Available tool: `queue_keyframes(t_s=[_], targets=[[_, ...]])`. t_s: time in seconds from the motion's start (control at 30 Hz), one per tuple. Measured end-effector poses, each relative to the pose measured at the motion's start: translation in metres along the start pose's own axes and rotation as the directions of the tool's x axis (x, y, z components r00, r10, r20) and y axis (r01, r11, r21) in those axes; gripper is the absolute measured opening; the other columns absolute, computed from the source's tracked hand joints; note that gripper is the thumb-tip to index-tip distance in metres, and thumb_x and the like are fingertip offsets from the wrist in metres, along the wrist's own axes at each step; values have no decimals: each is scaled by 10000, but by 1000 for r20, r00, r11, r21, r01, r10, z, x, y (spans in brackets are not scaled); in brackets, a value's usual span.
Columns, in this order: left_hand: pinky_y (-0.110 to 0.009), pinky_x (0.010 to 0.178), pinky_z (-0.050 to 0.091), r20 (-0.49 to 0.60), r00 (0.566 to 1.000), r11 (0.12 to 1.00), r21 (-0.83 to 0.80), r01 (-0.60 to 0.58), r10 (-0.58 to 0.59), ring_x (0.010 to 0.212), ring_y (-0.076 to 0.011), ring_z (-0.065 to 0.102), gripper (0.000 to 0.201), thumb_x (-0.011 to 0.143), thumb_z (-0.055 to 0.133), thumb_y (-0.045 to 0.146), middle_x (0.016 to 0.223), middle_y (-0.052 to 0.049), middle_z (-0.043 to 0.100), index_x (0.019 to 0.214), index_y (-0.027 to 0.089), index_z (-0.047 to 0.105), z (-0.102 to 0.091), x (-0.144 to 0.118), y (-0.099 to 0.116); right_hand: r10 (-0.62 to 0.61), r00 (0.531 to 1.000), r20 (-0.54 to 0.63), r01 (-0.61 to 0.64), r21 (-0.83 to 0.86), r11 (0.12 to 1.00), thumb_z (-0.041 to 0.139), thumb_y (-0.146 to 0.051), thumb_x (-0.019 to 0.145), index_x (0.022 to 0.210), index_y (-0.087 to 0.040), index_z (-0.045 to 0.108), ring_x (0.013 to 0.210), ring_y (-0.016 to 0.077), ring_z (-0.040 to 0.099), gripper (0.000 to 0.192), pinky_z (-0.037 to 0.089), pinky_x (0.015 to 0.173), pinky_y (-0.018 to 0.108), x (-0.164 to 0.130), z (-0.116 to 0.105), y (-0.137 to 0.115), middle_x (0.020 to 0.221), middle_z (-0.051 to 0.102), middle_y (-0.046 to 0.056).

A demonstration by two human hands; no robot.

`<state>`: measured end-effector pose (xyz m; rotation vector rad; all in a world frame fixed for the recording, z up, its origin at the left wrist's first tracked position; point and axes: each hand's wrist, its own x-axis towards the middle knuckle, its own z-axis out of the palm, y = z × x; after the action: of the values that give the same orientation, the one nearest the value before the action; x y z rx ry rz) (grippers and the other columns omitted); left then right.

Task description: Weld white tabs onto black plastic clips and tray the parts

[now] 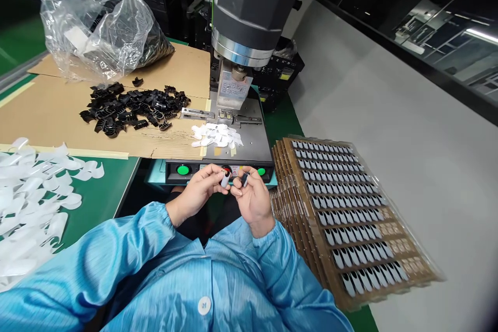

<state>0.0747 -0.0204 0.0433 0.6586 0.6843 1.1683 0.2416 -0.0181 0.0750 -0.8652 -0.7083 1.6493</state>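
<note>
Between the thumb and fingers of my left hand [202, 187] is a small white plastic piece with a dark end [225, 178]. Close beside it, my right hand [252, 194] pinches a small black plastic piece [245, 179], partly covered by the fingers. Both hands are in front of the press base, near its green buttons [183, 169]. Just beyond them, a pile of small white pieces [218, 136] lies on the grey metal plate [254, 140]. Above that plate hangs the press head [234, 88], over a small metal fixture [225, 114].
Black curved pieces [136, 106] are heaped on cardboard [46, 109], with a clear plastic bag [105, 31] behind. White film pieces [35, 197] cover the green table [105, 187] at left. Stacked trays [352, 218] with rows of black-and-white parts stand at right beside a grey wall [350, 83].
</note>
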Motion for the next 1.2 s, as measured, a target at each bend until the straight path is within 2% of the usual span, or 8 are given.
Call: queue_keyframes(t_s=[0.17,0.43,0.57,0.8,0.93,1.03,1.1,1.2], targets=[[-276,666,572,69,995,968,-234,92,-78,749,-177,681,243,921,755,331,950,-94,678,1035,128,688,0,1,8,-117,993,-8,116,-95,989,689,-364,920,1187,-214,577,785,154,541,326,434,623,257,-4,2,5,1010,536,45],[-249,599,479,154,972,878,-421,226,-177,642,-107,522,133,904,700,249,924,-71,611,912,131,638,4,-3,16,-283,949,136,313,-327,892,536,-279,981,1103,-214,565,806,174,555,141,488,691,303,-9,-1,13,990,566,51],[-227,535,391,206,958,841,-464,277,-201,593,-90,437,108,905,673,207,866,-57,558,868,128,609,7,-6,20,-351,920,173,391,-390,834,513,-268,1002,1096,-216,560,815,173,527,117,458,681,297,-9,-1,15,1059,552,65],[-226,538,426,238,951,817,-496,294,-198,598,-92,463,84,920,669,188,863,-63,564,906,109,643,6,-6,20,-378,899,219,437,-414,799,482,-221,1027,1116,-213,569,832,175,524,125,453,696,300,-13,0,14,1067,559,63],[-201,496,408,215,948,798,-514,315,-235,557,-76,441,153,940,700,231,803,-38,533,889,112,619,8,-4,20,-459,853,250,501,-640,582,535,-254,1044,1160,-214,579,1002,218,596,131,513,862,363,-17,6,5,1101,598,76],[-162,398,286,122,949,788,-532,309,-290,453,-33,313,327,1009,667,371,719,-1,479,829,118,564,12,-2,19,-469,815,340,541,-737,406,631,-214,994,1217,-219,618,1075,231,608,223,528,909,374,-19,17,1,1174,601,89],[-143,362,206,28,946,800,-526,288,-323,419,-17,258,418,1036,635,455,680,13,459,807,121,532,16,-1,18,-447,800,399,569,-740,357,651,-184,970,1207,-224,651,1077,227,620,240,545,908,368,-18,23,3,1194,590,91],[-143,349,219,-93,927,836,-471,281,-364,411,-31,298,510,1028,628,560,620,24,429,785,129,505,18,0,15,-426,790,442,585,-752,304,666,-184,966,1205,-229,686,1116,234,627,244,551,959,382,-14,26,11,1220,580,97]])
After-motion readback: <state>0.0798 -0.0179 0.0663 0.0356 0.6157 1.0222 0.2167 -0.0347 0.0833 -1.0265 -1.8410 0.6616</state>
